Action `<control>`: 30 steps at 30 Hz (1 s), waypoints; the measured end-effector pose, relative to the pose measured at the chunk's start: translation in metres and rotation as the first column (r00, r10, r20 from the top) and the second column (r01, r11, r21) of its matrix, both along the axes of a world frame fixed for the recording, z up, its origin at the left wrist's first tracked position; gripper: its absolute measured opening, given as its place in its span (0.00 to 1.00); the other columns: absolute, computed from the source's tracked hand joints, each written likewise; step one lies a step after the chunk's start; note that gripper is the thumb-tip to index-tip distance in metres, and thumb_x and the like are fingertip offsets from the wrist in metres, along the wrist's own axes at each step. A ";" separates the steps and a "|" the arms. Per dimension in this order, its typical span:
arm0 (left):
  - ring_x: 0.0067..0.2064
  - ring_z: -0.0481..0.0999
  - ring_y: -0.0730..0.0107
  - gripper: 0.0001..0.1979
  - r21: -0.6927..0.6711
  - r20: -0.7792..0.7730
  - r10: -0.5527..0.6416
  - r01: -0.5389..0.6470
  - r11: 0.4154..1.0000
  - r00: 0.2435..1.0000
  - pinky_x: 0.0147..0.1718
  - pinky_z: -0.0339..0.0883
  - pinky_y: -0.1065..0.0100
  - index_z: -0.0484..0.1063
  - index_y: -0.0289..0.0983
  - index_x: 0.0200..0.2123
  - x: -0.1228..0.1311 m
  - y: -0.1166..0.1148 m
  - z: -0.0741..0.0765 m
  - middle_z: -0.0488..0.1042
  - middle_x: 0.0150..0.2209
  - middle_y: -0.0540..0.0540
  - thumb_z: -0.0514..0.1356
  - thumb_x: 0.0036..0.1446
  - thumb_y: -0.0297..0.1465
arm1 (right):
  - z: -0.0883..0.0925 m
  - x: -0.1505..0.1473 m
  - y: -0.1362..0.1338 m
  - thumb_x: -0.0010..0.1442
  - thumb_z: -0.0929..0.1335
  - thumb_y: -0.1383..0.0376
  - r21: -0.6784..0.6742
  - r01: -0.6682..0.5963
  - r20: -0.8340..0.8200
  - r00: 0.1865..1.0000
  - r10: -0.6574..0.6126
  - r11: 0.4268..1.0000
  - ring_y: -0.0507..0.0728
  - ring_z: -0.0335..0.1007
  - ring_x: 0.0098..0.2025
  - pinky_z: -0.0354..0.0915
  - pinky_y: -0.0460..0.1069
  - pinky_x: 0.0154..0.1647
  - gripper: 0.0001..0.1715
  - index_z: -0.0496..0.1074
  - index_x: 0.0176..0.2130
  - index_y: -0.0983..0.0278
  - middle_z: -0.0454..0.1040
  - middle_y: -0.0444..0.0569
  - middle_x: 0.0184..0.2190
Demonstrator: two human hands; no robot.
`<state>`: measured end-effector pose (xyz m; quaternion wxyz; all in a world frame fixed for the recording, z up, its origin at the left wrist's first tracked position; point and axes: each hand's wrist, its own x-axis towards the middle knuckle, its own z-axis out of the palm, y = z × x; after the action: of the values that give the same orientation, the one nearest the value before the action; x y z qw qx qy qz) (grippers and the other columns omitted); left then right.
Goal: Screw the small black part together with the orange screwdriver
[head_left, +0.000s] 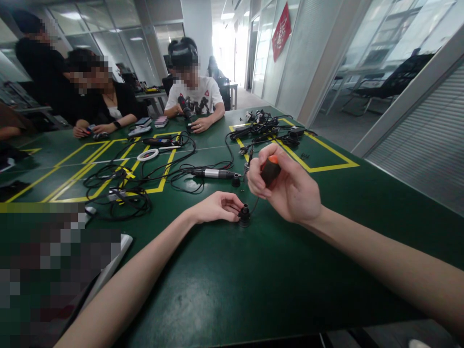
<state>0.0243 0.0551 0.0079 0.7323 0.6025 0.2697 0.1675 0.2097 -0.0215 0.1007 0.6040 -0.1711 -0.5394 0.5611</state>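
Note:
My left hand rests on the green table, its thumb and fingers closed round a small black round part with a narrow raised neck. My right hand is raised just to the right of it, fingers wrapped round the black-and-orange handle of a screwdriver. A thin dark line runs from below this hand toward the part; whether it is the screwdriver's shaft I cannot tell. Beyond my left hand stands a similar black part, near the tip of a silver-and-black corded pen-like tool.
Cables and black adapters lie heaped at the far right within yellow tape. More coiled cable and a white ring are at the left. Across the green table, a person in a white shirt handles a black tool.

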 end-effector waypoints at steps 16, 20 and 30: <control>0.39 0.86 0.67 0.22 -0.027 0.000 0.020 -0.020 0.999 1.000 0.47 0.76 0.66 0.81 0.32 0.38 0.001 0.000 0.000 0.86 0.40 0.41 0.81 0.36 0.25 | -0.001 -0.001 0.000 0.65 0.71 0.48 -0.002 0.008 0.005 1.000 -0.008 1.000 0.49 0.48 0.20 0.51 0.46 0.22 0.19 0.64 0.36 0.58 0.61 0.36 0.20; 0.39 0.86 0.69 0.22 -0.017 -0.006 0.031 -0.031 0.999 0.999 0.47 0.76 0.67 0.81 0.32 0.37 0.001 -0.001 0.001 0.87 0.39 0.42 0.81 0.36 0.25 | -0.003 0.000 0.001 0.67 0.70 0.49 0.014 -0.018 0.005 1.000 0.018 1.000 0.49 0.50 0.20 0.51 0.46 0.22 0.18 0.65 0.36 0.58 0.62 0.37 0.20; 0.40 0.85 0.67 0.19 0.027 -0.009 0.008 -0.008 1.000 1.000 0.47 0.76 0.66 0.80 0.32 0.38 0.000 0.002 -0.004 0.86 0.41 0.42 0.77 0.39 0.21 | -0.001 0.000 0.001 0.69 0.70 0.49 -0.018 -0.037 -0.007 0.999 0.037 0.999 0.49 0.57 0.22 0.54 0.47 0.25 0.21 0.73 0.32 0.62 0.66 0.41 0.23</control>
<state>0.0247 0.0569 0.0042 0.7221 0.6120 0.2733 0.1713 0.2096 -0.0202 0.0993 0.5938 -0.1646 -0.5354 0.5776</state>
